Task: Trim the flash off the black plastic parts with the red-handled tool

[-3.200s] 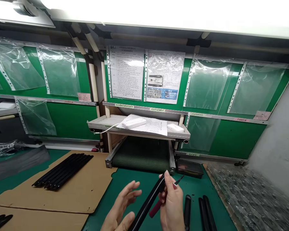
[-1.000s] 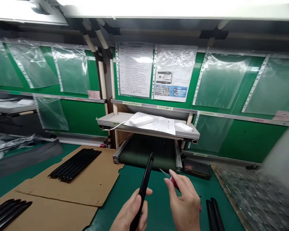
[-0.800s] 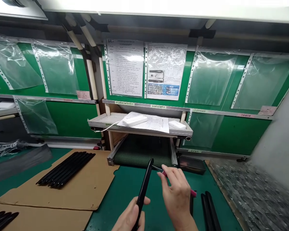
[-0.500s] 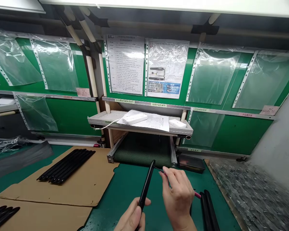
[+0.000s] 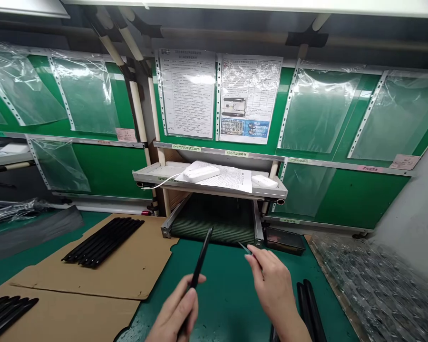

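Observation:
My left hand (image 5: 176,308) is closed around the lower part of a long, slim black strip (image 5: 201,259), which points up and away with its far end free. To the right of it, my right hand (image 5: 273,282) pinches a thin pointed blade (image 5: 243,246); the tip sticks out to the left, and its handle is hidden in the fingers. A gap separates blade and strip. Two similar black strips (image 5: 310,304) lie on the green table (image 5: 228,289) beside my right forearm, and part of another dark piece shows below that arm.
Brown cardboard (image 5: 121,270) at left carries rows of black strips (image 5: 103,241). A conveyor belt (image 5: 214,223) lies ahead, below a shelf (image 5: 281,191) with papers and white devices. At right are a dark box (image 5: 284,241) and clear plastic trays (image 5: 378,285).
My left hand has moved left and down with the black strip. The blade in my right hand has come away from the strip's tip and turned, and the pink handle end no longer shows.

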`<state>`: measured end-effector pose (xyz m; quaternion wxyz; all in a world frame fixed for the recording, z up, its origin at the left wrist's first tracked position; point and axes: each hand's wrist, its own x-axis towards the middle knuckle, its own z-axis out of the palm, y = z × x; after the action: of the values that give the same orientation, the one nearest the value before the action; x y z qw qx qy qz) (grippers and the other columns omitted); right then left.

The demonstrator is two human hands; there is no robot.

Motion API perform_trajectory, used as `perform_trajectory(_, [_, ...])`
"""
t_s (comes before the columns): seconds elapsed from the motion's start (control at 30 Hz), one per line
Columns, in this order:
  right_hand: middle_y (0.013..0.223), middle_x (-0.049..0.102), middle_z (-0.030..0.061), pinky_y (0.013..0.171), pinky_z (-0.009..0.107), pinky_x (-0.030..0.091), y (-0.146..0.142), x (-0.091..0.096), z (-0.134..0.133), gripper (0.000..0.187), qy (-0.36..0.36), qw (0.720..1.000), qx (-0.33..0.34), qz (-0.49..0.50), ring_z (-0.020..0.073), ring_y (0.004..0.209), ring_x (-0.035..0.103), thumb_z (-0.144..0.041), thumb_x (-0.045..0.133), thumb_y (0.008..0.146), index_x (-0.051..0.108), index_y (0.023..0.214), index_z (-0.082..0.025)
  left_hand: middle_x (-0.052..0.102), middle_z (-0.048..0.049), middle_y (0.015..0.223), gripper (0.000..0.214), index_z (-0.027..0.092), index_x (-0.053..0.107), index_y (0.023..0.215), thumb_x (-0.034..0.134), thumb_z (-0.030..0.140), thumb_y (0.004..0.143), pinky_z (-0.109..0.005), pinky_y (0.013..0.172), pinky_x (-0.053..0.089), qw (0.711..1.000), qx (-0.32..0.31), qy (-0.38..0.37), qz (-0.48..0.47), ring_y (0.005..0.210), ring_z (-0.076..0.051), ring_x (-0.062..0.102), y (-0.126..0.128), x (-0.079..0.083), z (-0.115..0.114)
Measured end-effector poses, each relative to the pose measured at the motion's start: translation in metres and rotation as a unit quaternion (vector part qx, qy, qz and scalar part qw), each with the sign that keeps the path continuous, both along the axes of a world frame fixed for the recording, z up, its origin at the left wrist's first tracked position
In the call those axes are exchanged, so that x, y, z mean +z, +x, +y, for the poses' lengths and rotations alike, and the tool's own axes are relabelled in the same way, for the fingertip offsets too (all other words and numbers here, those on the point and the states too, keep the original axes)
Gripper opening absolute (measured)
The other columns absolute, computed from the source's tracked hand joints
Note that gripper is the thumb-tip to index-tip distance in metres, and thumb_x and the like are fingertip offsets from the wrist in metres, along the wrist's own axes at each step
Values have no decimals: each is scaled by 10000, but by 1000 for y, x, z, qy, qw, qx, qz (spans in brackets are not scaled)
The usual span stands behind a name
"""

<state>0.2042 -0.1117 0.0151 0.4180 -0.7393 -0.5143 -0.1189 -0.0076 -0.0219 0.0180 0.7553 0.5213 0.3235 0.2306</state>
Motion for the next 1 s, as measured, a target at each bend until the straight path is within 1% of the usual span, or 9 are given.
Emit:
perform_trajectory(0.07, [976,711,91,595,313,569,4,-12,-6,474,-24,987,24,154,215,763,678,-495,349,1023,646,1223,-185,491,26,598,475,325,573,1204,629,562,797,-252,468,226,975,36,193,104,453,-131,354,-10,-13,28])
perform_trajectory(0.13, [885,706,77,537,303,551,6,-23,-12,525,-37,964,34,262,202,643,654,-575,352,996,645,1223,-204,544,-20,614,415,286,685,1042,746,479,680,-272,530,259,913,22,345,216,558,-191,453,-24,-32,55])
perform_trajectory(0.23, [892,702,94,486,296,535,9,-35,-19,575,-48,947,18,316,226,639,650,-674,508,887,666,1205,-222,486,-17,500,352,232,732,838,784,457,572,-299,537,284,875,2,383,296,501,-206,419,-42,-56,78])
perform_trajectory(0.33, [1035,685,115,578,294,574,4,-46,-19,641,-53,930,19,364,257,809,668,-718,539,838,650,1245,-235,555,-25,635,430,245,689,1030,699,537,716,-270,530,347,933,44,279,222,555,-188,487,-45,-49,74])
perform_trajectory(0.43, [972,673,90,598,280,546,-18,-59,-13,594,-59,917,78,387,214,761,627,-692,441,906,619,1285,-270,469,51,624,388,238,575,1179,556,494,888,-204,449,315,991,102,80,-33,434,-80,323,-30,-20,63])
perform_trajectory(0.5, [897,665,75,542,271,491,-41,-69,-8,514,-78,915,153,364,186,656,585,-634,420,947,632,1268,-294,418,71,599,310,190,569,1141,479,417,950,-171,414,305,970,131,-37,-202,404,-47,266,-18,-2,63])
perform_trajectory(0.7, [732,593,18,504,291,332,-102,-76,1,336,-22,952,195,234,158,545,520,-463,375,1027,656,1119,-303,364,80,605,387,125,559,1143,272,357,1028,-102,367,305,900,132,-223,-351,364,5,297,-14,6,68])
perform_trajectory(0.87, [658,519,-8,492,311,246,-123,-57,5,337,-53,967,233,87,152,525,464,-424,349,1034,545,828,-244,370,79,609,402,134,549,1202,263,360,1033,-74,340,307,877,100,-267,-387,354,17,343,-15,1,60])
perform_trajectory(1.0, [627,464,-18,515,308,222,-136,-44,10,367,-46,980,194,-17,151,531,450,-452,370,1027,464,757,-223,364,82,603,403,127,548,1204,269,362,1033,-74,319,282,872,91,-289,-384,338,22,328,-10,3,57])
